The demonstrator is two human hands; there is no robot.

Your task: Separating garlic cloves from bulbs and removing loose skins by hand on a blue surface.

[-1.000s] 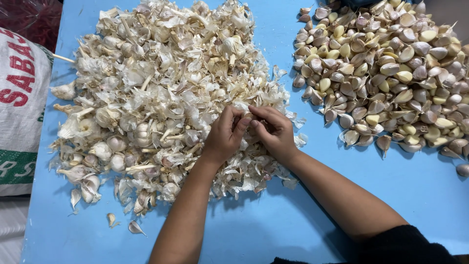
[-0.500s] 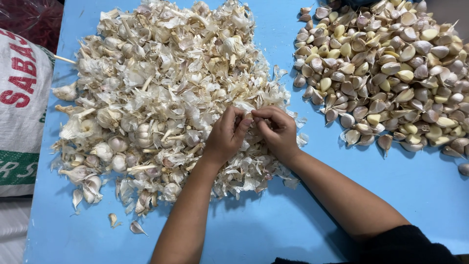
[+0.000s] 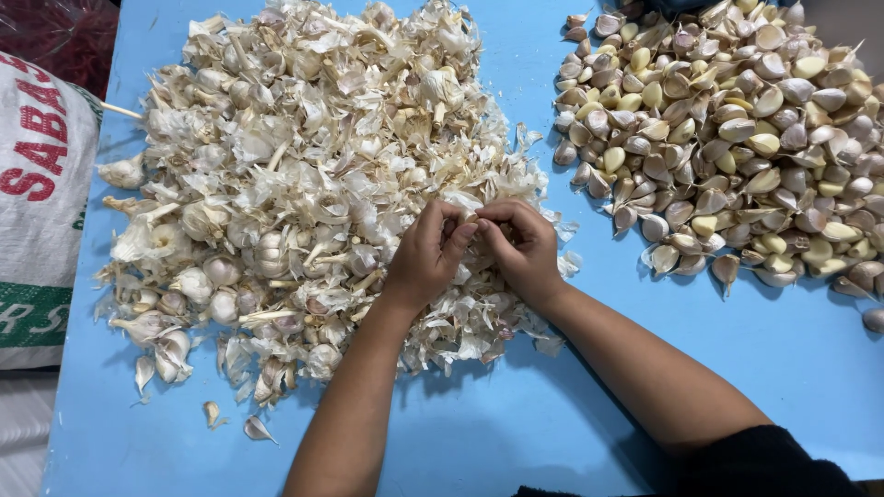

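A big heap of garlic bulbs and papery white skins (image 3: 304, 175) covers the left half of a blue table (image 3: 516, 433). At the heap's near right edge my left hand (image 3: 425, 256) and my right hand (image 3: 523, 247) meet, fingertips pressed together around a piece of garlic (image 3: 471, 217) that my fingers mostly hide. A separate pile of loose garlic cloves (image 3: 737, 129), some yellowish and some still skinned, lies to the right of my hands.
A white woven sack with red and green print (image 3: 37, 212) lies at the table's left edge. A dark red mesh bag (image 3: 64, 32) shows at the top left. A few stray skins (image 3: 230, 423) lie near the front of the heap.
My hands stay at the same spot on the heap. The fingers have shifted slightly around the piece between them.
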